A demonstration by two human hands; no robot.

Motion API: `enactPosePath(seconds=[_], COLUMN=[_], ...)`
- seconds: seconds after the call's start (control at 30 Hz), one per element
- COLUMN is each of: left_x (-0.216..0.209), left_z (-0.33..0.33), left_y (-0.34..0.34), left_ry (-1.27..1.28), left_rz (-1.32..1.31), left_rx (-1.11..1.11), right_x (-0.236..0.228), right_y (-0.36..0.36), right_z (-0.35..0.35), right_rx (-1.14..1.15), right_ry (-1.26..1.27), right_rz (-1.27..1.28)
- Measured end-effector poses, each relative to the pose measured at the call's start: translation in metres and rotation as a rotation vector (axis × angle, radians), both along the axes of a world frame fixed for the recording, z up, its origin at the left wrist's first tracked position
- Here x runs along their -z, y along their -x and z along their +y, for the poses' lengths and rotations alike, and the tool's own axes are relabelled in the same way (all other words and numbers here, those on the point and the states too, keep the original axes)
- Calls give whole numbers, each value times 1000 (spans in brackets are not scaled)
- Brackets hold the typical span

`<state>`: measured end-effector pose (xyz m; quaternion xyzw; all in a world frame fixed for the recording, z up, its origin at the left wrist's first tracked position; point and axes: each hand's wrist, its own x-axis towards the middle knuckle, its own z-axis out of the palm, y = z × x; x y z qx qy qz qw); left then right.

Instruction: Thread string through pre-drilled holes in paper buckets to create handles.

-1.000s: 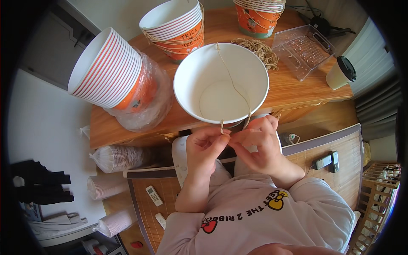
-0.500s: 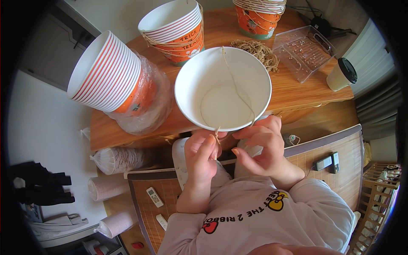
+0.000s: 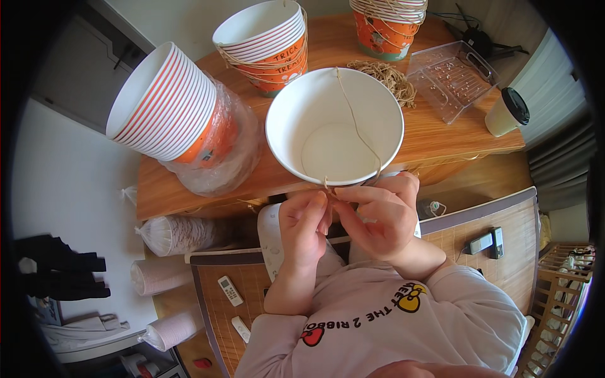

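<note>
A paper bucket [image 3: 335,146] with a white inside stands tilted toward me at the table's near edge. A length of twine [image 3: 350,116] runs from its far rim across the inside and over the near right rim. Another bit of twine comes out through the near rim. There, just below the rim, my left hand [image 3: 304,227] pinches the twine between thumb and forefinger. Closed beside it, my right hand [image 3: 383,217] has its thumb and forefinger on the same twine, fingertips almost touching the left ones. The knot, if any, is hidden by the fingers.
On the wooden table [image 3: 441,142] stand a plastic-wrapped bucket stack [image 3: 170,113], two orange stacks with twine handles [image 3: 268,57] [image 3: 387,31], a twine bundle [image 3: 384,80], a clear tray [image 3: 450,82] and a lidded cup [image 3: 507,113]. Remotes [image 3: 230,291] lie on the mat below.
My right hand has moved left and its thumb and forefinger have closed on the twine beside my left fingers. The view has shifted slightly.
</note>
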<state>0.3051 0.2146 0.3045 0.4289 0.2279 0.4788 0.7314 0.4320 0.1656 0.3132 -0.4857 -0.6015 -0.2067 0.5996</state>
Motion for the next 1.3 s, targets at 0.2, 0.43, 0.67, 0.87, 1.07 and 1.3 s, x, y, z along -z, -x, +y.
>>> enactPosePath(seconds=[0.2, 0.43, 0.67, 0.87, 1.07, 1.3], left_x=[9, 10, 9, 27, 33, 31], left_z=[3, 3, -3, -1, -15, -35], left_y=[1, -2, -7, -7, -5, 5], left_ry=[-94, -56, -36, -280, -464, -1000], left_rz=[-46, -83, -119, -34, 10, 202], left_rx=[8, 10, -43, -193, -336, -270], right_x=[-2, 2, 3, -16, -50, -79], right_y=[-2, -6, -9, -21, -61, -72], right_z=[0, -2, -4, -7, -1, 14], right_rx=[4, -48, -118, -139, -58, 135], right_ry=[10, 31, 99, 88, 113, 391], right_rz=[-7, -57, -10, -64, 338, -33])
